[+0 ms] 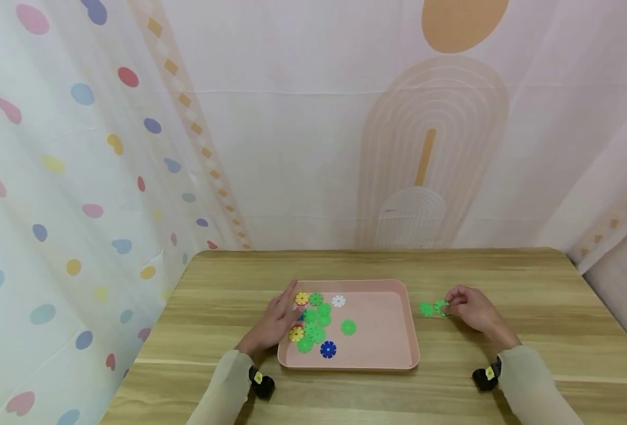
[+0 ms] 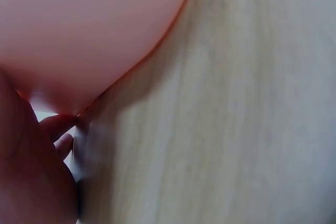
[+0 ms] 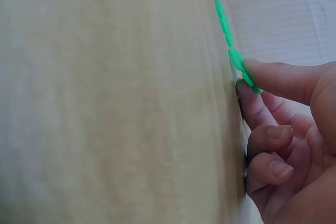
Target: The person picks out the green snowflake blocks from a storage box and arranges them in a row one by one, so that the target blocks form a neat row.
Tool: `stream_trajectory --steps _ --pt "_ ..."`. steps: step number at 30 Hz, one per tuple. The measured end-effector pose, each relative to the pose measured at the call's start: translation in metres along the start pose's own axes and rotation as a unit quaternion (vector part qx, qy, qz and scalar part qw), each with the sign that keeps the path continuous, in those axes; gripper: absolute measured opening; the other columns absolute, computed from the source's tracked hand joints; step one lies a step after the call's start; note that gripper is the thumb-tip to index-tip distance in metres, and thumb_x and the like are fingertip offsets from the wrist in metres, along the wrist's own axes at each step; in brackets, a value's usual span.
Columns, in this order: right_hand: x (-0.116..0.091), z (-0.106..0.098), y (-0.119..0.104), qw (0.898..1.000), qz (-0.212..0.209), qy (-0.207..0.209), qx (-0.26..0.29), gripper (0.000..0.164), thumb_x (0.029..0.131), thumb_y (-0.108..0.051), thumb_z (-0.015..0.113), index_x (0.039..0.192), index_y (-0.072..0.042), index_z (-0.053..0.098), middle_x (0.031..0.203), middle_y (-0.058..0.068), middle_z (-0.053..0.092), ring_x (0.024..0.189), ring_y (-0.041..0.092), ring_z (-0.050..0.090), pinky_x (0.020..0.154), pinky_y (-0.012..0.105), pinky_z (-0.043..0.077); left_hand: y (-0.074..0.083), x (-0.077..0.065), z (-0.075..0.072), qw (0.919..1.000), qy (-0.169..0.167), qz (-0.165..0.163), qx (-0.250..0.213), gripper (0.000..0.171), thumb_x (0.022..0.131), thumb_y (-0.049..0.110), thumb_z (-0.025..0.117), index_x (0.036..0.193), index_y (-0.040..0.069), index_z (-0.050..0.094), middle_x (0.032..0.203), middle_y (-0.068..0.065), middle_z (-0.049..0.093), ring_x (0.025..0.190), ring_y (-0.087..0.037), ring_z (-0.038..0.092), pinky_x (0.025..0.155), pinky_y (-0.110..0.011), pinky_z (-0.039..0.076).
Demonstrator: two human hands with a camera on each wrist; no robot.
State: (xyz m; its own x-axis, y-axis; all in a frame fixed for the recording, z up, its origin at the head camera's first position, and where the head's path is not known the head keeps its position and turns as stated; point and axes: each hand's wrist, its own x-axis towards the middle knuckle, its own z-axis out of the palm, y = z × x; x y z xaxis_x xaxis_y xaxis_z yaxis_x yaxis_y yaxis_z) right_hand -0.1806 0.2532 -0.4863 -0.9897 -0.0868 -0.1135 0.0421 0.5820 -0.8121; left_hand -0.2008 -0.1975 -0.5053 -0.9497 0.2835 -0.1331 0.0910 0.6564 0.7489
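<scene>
Pinching a green disc (image 1: pixel 439 306) right of frame centre, my right hand (image 1: pixel 473 307) takes its right edge, likely leaving the left free beside a second disc (image 1: pixel 427 309). Left hand (image 1: pixel 273 323), straight-fingered, probably steadies the tray (image 1: pixel 382 333).

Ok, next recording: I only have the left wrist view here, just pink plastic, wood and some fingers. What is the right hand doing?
Observer: The right hand pinches a green disc.
Operator: Is that over the tray?
Observer: No, it's outside, off the tray's right end.
Operator: And is there anything inside the tray?
Observer: Yes, colored discs, mostly bunched toward its left end.
</scene>
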Motion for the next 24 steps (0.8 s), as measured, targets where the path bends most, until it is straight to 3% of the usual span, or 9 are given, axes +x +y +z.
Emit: stream_trajectory --steps 24 --pt "0.0003 0.0010 0.0045 1.000 -0.001 0.010 -0.020 0.020 0.087 -0.007 0.070 0.101 0.003 0.062 0.084 0.006 0.059 0.075 0.018 0.050 0.064 0.028 0.042 0.0009 -0.0020 -0.0002 1.0000 -0.005 -0.004 -0.007 0.069 0.105 0.042 0.044 0.161 0.030 0.005 0.165 -0.013 0.016 0.148 -0.040 0.013 0.111 -0.073 0.016"
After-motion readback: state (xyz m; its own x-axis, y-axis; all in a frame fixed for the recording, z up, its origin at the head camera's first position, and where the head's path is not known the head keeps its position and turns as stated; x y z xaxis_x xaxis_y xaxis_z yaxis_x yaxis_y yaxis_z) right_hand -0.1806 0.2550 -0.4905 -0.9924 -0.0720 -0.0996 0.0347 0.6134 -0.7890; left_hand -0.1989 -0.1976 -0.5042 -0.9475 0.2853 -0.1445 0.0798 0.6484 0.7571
